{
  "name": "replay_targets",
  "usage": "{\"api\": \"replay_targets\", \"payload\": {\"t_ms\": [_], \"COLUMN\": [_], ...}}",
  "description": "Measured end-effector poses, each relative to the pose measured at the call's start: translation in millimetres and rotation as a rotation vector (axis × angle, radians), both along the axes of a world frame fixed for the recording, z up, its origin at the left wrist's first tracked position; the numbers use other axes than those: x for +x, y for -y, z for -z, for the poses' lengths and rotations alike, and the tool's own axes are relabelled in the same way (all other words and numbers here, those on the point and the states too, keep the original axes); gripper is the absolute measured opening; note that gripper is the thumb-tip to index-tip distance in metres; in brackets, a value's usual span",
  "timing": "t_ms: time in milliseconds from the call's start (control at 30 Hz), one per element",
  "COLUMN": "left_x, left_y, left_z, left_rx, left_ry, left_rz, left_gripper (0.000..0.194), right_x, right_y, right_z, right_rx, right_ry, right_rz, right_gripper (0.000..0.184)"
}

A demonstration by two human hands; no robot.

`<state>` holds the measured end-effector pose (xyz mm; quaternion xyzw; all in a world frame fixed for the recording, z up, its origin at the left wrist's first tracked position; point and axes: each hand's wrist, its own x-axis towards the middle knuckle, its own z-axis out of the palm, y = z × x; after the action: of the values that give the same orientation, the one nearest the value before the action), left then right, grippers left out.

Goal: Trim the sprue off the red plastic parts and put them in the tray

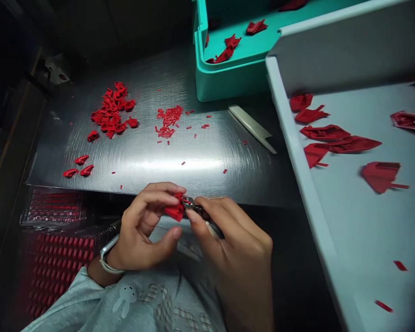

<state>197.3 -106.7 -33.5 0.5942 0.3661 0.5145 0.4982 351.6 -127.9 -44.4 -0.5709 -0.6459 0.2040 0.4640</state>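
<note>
My left hand (148,226) holds a red plastic part (174,210) by its fingers, just in front of the metal table's near edge. In my right hand (231,230) is a pair of small nippers (190,203), their metal jaws up against the red part. My fingers cover most of the nippers' handles, and whether the jaws are fully closed is too small to tell. Beyond my hands on the table lie a heap of red parts (112,110), a scatter of tiny red cut-off bits (169,120) and three separate red pieces (81,167).
A white bin (349,207) with red parts fills the right side. Behind it stands a teal bin (228,80) with more red pieces. A pale flat tool (251,127) lies on the metal table (141,157). Clear trays of red parts (62,258) sit lower left.
</note>
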Motion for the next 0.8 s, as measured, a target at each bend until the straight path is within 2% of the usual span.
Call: {"api": "replay_targets", "payload": {"t_ms": [67, 167, 300, 567, 800], "left_x": [-3.0, -3.4, -1.1, -1.1, 0.7], "left_y": [-2.2, -7.5, -11.2, -8.2, -6.8], "left_z": [-3.6, -6.4, -6.3, -8.1, -8.9], "left_rx": [-0.116, -0.231, -0.253, -0.335, -0.349], "left_ry": [0.081, 0.086, 0.134, 0.141, 0.239], "left_rz": [0.026, -0.013, -0.082, -0.076, -0.038], "left_gripper": [0.037, 0.021, 0.020, 0.027, 0.017], "right_x": [2.9, 5.7, 6.1, 7.1, 10.4], "right_y": [1.4, 3.0, 3.6, 2.7, 0.7], "right_z": [-2.1, -4.3, -3.6, -6.6, -5.1], "right_rx": [0.001, 0.033, 0.116, 0.163, 0.188], "right_ry": [0.036, 0.141, 0.265, 0.358, 0.366], "right_rz": [0.017, 0.039, 0.088, 0.106, 0.111], "right_gripper": [0.016, 0.018, 0.026, 0.029, 0.030]}}
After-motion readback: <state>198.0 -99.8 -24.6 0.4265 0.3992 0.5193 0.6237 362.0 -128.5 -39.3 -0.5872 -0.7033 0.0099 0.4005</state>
